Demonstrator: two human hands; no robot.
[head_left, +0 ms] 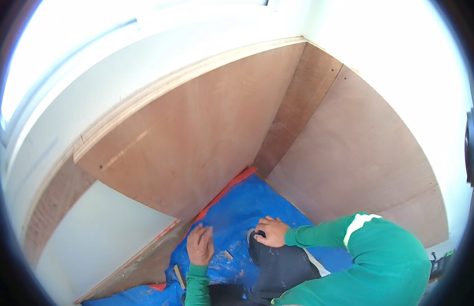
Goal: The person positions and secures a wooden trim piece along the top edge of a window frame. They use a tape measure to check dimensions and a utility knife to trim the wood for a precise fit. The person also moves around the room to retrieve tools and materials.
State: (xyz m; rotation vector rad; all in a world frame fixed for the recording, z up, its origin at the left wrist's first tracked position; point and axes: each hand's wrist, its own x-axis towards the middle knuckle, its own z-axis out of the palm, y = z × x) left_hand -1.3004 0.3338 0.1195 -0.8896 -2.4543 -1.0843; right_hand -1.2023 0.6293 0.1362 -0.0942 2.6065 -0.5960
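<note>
The left hand [200, 245] hung over the blue sheet [227, 209], its fingers loosely bent and a little spread; whether it touched the sheet, one could not tell. To its right, the right hand [271, 231] rested on a bent knee in a dark trouser leg [280, 262] — fingers curled loosely over the top of the knee. Both arms wore green sleeves [318, 232].

The sheet covered the floor beneath and beyond both hands, creased and dusty, with a red edge [245, 174] running along the wall ahead of the left hand. A small wood scrap [228, 254] lay on it just right of the left hand, and a longer wood strip [179, 277] lay below and left of that hand.

Ahead of the left hand, a large plywood panel [206, 122] stood against the wall; beyond the right hand stood a narrower plywood piece [298, 102] and another wide panel [359, 137] — the corner lay between.
</note>
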